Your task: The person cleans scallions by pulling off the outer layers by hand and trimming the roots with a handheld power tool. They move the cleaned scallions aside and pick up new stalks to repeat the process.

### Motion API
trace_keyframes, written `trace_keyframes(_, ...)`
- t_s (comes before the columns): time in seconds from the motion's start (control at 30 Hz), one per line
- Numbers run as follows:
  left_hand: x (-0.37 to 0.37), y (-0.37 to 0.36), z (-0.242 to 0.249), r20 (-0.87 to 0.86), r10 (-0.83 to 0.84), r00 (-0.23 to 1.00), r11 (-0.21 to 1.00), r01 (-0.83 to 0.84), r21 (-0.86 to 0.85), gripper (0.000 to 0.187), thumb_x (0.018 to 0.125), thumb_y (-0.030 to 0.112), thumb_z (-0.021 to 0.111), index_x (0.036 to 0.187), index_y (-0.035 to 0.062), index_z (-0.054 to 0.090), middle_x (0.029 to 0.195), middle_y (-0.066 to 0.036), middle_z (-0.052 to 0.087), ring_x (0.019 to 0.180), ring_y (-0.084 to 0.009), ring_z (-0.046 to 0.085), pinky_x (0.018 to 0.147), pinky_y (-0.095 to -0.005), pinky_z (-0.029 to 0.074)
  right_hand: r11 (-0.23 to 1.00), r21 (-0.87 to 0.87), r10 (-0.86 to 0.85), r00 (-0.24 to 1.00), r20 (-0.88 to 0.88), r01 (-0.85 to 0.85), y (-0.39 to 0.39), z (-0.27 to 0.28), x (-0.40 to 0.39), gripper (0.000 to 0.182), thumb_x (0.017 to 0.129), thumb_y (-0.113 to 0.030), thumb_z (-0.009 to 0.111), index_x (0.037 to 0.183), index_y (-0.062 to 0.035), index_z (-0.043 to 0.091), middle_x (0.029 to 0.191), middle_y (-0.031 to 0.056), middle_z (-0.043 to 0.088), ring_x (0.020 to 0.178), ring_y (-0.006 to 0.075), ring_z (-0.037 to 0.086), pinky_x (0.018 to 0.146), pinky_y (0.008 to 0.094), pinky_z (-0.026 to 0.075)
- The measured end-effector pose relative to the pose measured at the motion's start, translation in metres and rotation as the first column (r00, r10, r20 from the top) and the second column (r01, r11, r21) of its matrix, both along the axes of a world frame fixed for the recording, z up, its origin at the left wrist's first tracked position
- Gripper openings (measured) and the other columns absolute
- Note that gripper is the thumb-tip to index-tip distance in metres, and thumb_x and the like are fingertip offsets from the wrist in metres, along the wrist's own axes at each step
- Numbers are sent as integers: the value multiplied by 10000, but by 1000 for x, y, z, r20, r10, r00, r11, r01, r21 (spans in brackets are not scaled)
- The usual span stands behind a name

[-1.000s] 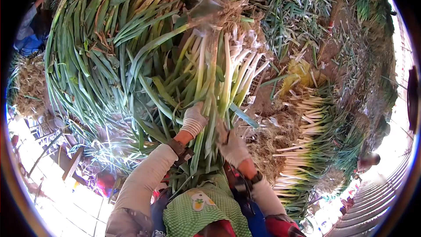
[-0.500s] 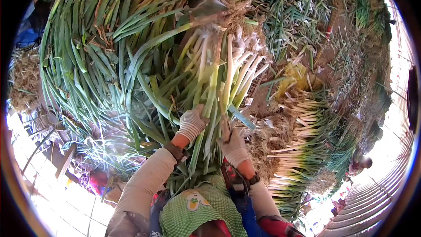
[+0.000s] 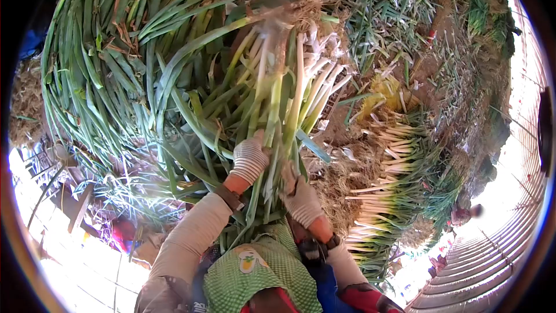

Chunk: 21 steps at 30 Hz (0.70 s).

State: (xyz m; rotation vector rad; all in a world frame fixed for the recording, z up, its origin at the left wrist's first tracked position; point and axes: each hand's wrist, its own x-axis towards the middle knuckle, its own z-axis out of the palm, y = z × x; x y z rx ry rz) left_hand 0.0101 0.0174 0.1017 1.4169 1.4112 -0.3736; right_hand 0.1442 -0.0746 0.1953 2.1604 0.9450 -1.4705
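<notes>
My left hand (image 3: 250,157), in a striped knit glove, is closed around the green stalks of a green onion (image 3: 273,119). Its pale lower stem points away from me, toward roots at the top. My right hand (image 3: 302,200), gloved too, is closed at the leaves just right of and nearer to me than the left; its fingertips partly blend with the leaves. Beside the held stalk lie several green onions with white stems (image 3: 315,95). The leaf ends hang down over my green checked apron (image 3: 255,266).
A large heap of green onions (image 3: 110,75) fills the left. To the right, a row of green onions (image 3: 376,203) lies with roots (image 3: 330,191) toward me. Yellow netting (image 3: 385,95) and leaf scraps (image 3: 382,17) lie beyond. A ribbed wall (image 3: 480,266) curves along the right.
My right hand has moved slightly left and down along the leaves. My left hand keeps its grip on the stalk. The whole view has shifted a little.
</notes>
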Motion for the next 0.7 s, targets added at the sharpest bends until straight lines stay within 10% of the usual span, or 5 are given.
trace_keyframes(0.3,5,6,7,-61,8,998,997,-13,-78,468,813,242,615,1223,54,492,902,-229,653,863,-408,623,765,-483,489,994,-104,34,999,0,-34,12,-3,-4,518,808,-317,678,1088,35,419,900,266,630,851,404,632,743,450,507)
trace_keyframes(0.67,-22,-29,-27,268,339,902,939,-341,-40,541,757,270,720,1237,81,554,1036,-195,655,981,-375,611,833,-409,485,941,322,-75,993,-92,101,-3,-44,1,511,887,-312,602,1152,63,379,817,201,625,721,303,632,673,400,534)
trace_keyframes(0.7,-22,-27,-22,253,335,907,942,-326,-80,544,759,267,721,1240,77,551,1035,-193,656,983,-373,612,837,-406,484,989,148,-1,1000,-8,2,22,-25,0,510,888,-294,594,1169,68,371,831,202,632,727,296,639,672,390,544)
